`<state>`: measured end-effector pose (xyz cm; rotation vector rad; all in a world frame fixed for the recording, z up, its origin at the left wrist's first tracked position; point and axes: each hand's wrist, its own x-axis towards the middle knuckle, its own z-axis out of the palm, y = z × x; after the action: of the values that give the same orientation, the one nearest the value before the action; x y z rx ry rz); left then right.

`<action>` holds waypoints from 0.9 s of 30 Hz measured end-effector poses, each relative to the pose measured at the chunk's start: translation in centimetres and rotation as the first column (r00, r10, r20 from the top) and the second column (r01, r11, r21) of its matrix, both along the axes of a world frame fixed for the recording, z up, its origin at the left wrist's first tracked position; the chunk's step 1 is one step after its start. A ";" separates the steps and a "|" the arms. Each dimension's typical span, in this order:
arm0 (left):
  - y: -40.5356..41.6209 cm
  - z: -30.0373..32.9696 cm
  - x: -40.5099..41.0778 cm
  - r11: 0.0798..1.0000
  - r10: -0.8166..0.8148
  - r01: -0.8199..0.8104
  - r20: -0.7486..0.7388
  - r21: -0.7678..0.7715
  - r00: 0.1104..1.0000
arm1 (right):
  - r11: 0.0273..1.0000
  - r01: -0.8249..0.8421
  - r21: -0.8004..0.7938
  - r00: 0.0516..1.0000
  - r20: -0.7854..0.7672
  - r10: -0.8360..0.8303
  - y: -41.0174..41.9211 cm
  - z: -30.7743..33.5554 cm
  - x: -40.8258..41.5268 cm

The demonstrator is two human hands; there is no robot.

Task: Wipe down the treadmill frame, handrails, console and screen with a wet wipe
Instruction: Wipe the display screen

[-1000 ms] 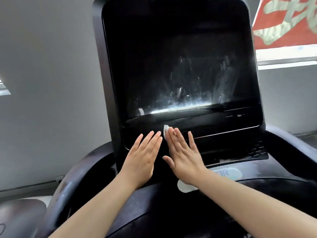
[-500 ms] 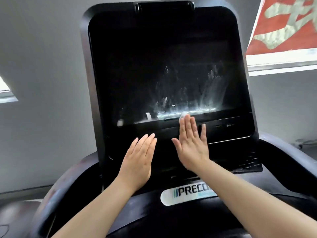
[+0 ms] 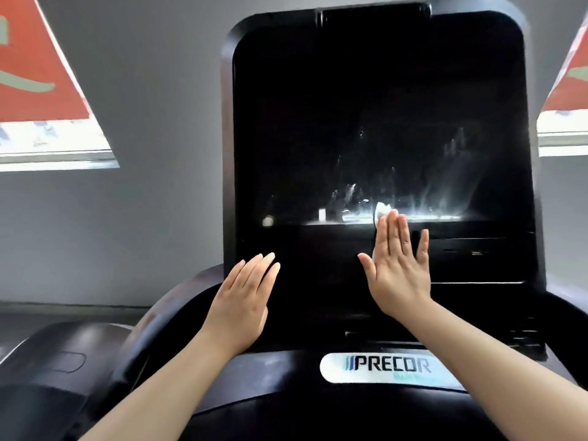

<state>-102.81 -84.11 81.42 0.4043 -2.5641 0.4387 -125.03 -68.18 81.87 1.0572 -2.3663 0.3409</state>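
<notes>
Your right hand (image 3: 399, 275): raised flat against the console (image 3: 483, 256), fingers straight and slightly spread, pressing the wet wipe (image 3: 380, 213) to the surface; only a white corner shows above the fingertips, at the lower edge of the screen (image 3: 366, 122). Your left hand (image 3: 243, 300): flat, fingers straight and together, held at the console's lower left; contact cannot be judged. Screen: dark, streaked white near the wipe. Oval badge (image 3: 386, 367) below: reads "PRECOR". Red banners (image 3: 35, 68) on either side: writing illegible.
</notes>
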 end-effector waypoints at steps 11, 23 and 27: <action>-4.1 -0.8 5.3 0.969 0.083 -0.110 0.126 0.222 0.988 | 0.836 -0.473 0.279 0.836 -0.158 0.526 -8.7 -3.3 12.1; -7.2 2.0 5.0 0.970 0.022 -0.014 -0.027 0.243 0.999 | 0.893 -0.201 0.404 0.881 -0.324 0.345 -17.2 7.4 10.5; -8.1 4.0 3.7 0.972 -0.018 0.032 -0.062 0.234 0.998 | 0.824 -0.327 0.463 0.811 -0.310 0.496 -16.5 7.7 9.4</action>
<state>-99.10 -92.17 85.38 0.4606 -2.5676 0.1104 -115.58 -84.69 89.52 1.6658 -1.8262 -0.2147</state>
